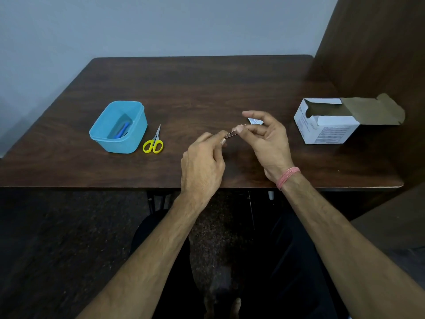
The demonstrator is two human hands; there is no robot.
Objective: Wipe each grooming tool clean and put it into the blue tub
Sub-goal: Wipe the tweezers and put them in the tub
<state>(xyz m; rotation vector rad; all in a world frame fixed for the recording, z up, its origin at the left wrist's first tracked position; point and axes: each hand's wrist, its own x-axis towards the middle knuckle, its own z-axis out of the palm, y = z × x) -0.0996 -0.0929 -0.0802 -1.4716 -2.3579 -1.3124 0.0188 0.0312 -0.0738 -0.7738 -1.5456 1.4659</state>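
Blue tub (pixel 128 141) with a blue tool (pixel 123 131) inside

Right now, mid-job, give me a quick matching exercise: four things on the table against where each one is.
Things:
1. scissors
2. tweezers
3. blue tool
4. white box

Places:
A. inside the blue tub
B. held between both hands
C. far right of the table, flap open
D. flat on the table beside the tub

Pairs: 1-D, 2-B, 3-A, 4-C
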